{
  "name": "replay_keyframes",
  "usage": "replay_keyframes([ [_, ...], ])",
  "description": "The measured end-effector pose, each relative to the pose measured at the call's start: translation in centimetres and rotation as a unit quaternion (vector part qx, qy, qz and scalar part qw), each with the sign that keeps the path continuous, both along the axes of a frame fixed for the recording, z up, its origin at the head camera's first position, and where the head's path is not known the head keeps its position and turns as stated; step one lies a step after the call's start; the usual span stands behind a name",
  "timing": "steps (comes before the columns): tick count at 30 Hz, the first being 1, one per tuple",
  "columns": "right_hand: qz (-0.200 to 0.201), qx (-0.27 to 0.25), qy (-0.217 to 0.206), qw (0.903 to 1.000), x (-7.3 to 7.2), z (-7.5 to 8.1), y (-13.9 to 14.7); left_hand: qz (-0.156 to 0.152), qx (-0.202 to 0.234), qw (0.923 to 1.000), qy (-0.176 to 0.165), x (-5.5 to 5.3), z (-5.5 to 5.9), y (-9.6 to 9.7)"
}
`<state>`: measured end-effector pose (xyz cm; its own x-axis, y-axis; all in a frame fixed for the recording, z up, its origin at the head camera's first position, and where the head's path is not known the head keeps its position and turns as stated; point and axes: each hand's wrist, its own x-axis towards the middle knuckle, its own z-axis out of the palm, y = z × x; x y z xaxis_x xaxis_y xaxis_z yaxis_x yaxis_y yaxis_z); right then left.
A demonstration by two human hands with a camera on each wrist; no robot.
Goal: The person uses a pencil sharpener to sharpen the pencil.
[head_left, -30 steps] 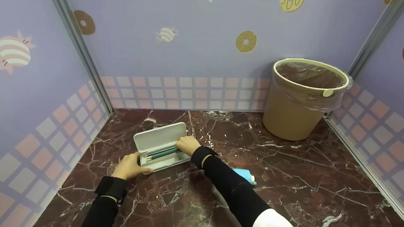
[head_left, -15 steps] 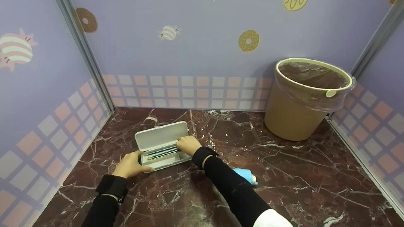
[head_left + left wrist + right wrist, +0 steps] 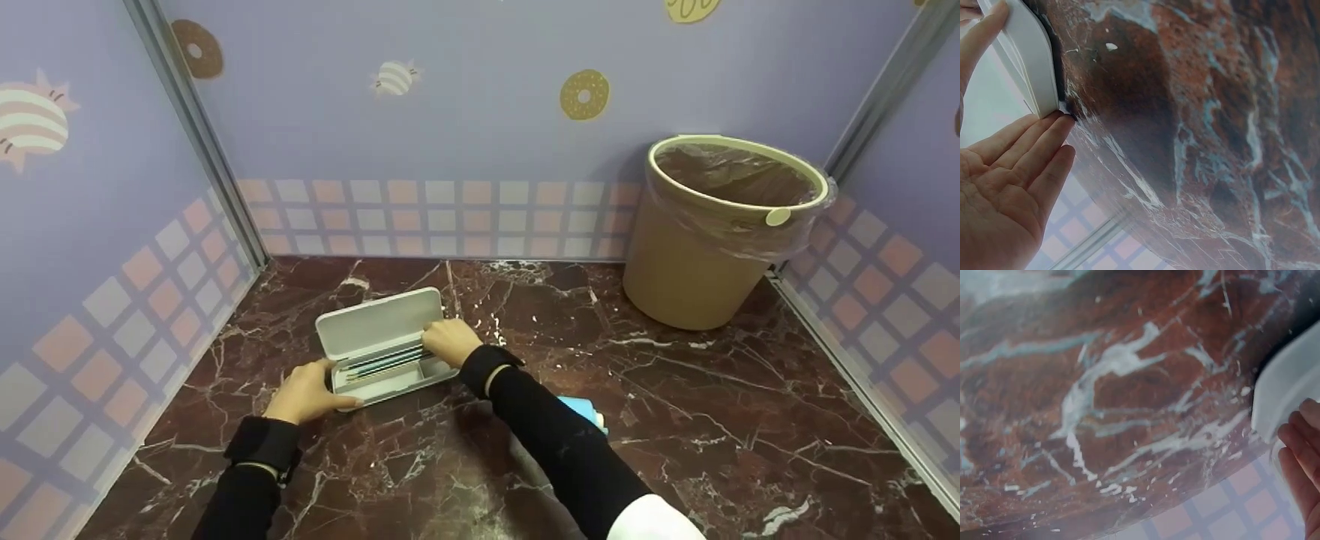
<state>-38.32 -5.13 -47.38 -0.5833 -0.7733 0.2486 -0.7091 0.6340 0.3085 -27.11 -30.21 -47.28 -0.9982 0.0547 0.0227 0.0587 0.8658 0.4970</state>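
Note:
A white pencil case (image 3: 379, 322) lies on the marbled surface, its lid raised at the back. Several teal-striped pencils (image 3: 384, 364) lie side by side in its rear compartment. My left hand (image 3: 304, 394) grips the case's left end, thumb at the front corner; the left wrist view shows fingertips against the outer wall. Over the right end, my right hand (image 3: 452, 341) has its fingers curled down around the pencils' ends, which it hides. In the right wrist view, fingers (image 3: 1297, 455) are bent at the edge of the case (image 3: 1286, 382).
Small white flecks (image 3: 495, 330) are scattered right of the case. A light-blue object with a cream end (image 3: 583, 411) is partly hidden by the right sleeve. At the back right stands a tan bin (image 3: 690, 277) with a clear liner. Patterned walls (image 3: 480, 217) enclose the surface.
Both hands stay at the case. The pencils have shifted slightly, more of their stripes showing. The right forearm has moved a little, covering more of the light-blue object.

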Motion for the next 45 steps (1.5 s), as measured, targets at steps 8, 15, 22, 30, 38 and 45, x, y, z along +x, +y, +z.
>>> replay_keyframes([
  [8, -0.031, -0.038, -0.051, 0.9975, 0.5, 2.3, 1.2, -0.004, -0.009, 0.9999, 0.003, -0.2, -0.1, -0.1],
  [15, -0.036, -0.058, -0.122, 0.9901, 1.5, 5.5, 3.7, -0.016, -0.011, 0.9998, -0.002, -0.5, 0.1, 0.1],
  [22, -0.037, -0.059, -0.16, 0.9846, 2.6, 8.2, 7.1, -0.018, -0.013, 0.9998, 0.0, -0.6, 0.6, 0.2],
  [30, -0.051, -0.065, -0.21, 0.9742, 5.2, 10.2, 11.4, -0.015, -0.019, 0.9996, -0.012, -0.5, 0.5, 0.2],
  [38, -0.018, -0.098, -0.257, 0.9612, 7.6, 9.8, 16.4, -0.016, -0.021, 0.9996, -0.01, -0.4, 0.5, 0.0],
  [45, 0.003, -0.134, -0.287, 0.9486, 9.8, 8.4, 20.9, -0.02, -0.018, 0.9996, -0.013, -0.5, 0.3, 0.0],
])
